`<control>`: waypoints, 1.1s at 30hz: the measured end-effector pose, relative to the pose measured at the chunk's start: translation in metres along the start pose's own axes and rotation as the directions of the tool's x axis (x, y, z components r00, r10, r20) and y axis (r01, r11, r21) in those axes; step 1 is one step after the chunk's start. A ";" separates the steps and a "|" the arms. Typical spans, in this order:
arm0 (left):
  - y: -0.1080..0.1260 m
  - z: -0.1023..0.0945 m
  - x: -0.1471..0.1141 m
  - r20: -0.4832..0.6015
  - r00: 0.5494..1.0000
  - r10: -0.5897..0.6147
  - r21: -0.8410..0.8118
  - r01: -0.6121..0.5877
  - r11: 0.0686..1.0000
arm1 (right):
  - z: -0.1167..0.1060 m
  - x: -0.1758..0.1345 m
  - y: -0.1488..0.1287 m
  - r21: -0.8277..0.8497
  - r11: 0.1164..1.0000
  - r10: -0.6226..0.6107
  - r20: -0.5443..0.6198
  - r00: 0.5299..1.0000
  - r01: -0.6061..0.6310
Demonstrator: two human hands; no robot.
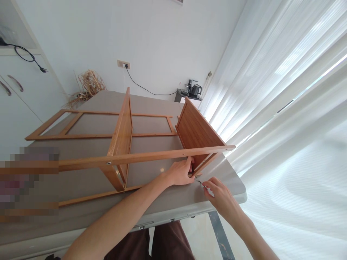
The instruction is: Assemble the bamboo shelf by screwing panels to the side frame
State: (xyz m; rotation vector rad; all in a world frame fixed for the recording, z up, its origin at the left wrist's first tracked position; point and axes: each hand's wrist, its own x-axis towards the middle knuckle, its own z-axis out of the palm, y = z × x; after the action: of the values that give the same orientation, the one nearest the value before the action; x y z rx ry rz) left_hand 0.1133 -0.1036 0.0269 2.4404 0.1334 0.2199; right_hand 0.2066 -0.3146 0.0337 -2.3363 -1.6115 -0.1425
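A wooden shelf unit lies on its side, its frame rails (151,156) running lengthwise and two slatted panels standing up between them. My left hand (182,172) is closed around the near lower corner of the right-hand panel (199,126), fingers partly hidden behind the wood. Beside that corner, my right hand (217,191) pinches a thin dark metal tool (201,182), perhaps a hex key. Its far end reaches to the joint by my left fingertips; the fastener there is too small to make out. The other panel (121,137) stands further left.
The shelf rests on a grey table (159,202) with a rounded right corner. White curtains (284,108) hang close on the right. Beyond the table are a kettle (196,89) on a small stand, a wall socket (123,64) with a black cord, and dried stalks (90,85).
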 end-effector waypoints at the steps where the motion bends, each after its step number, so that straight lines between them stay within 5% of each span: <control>1: 0.000 0.000 0.000 0.003 1.000 -0.003 0.007 0.003 1.000 | 0.000 0.000 -0.004 0.039 0.999 -0.009 0.020 1.000 0.008; 14: -0.001 0.001 0.000 -0.002 1.000 0.004 -0.001 -0.004 1.000 | -0.007 -0.002 0.003 0.283 0.940 0.163 0.119 0.980 -0.190; 23: 0.001 -0.002 -0.002 -0.011 1.000 0.012 -0.024 -0.012 1.000 | -0.005 0.001 0.001 0.128 0.989 -0.070 0.007 0.998 0.069; 33: -0.002 0.001 -0.001 -0.026 0.999 0.025 -0.001 -0.025 1.000 | 0.010 0.000 -0.001 0.048 0.996 -0.078 0.008 0.997 0.078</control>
State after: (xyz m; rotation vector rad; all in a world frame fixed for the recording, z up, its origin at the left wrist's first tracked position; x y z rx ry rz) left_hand 0.1124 -0.1030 0.0249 2.4395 0.1146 0.2632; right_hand 0.2046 -0.3110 0.0248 -2.2436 -1.6930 -0.1081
